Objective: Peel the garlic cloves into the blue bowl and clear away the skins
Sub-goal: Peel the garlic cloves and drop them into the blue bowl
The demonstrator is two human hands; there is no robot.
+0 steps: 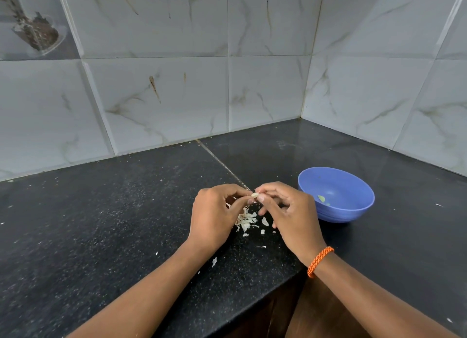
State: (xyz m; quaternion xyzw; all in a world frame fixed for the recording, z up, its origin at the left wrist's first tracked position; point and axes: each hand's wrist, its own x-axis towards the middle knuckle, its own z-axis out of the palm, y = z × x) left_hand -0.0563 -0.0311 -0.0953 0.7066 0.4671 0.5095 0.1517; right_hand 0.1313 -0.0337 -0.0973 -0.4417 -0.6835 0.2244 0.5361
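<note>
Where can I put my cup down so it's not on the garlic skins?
The counter is bare behind the bowl, up to the wall corner, and to the bowl's right. The far left has only tiny flecks. It is crowded in the middle: the skins lie under the left hand and right hand, which pinch a clove.

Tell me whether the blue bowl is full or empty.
Nearly empty. The bowl stands upright on the counter, and most of its blue inside shows bare; only a small pale piece or two lies near the bottom.
</note>
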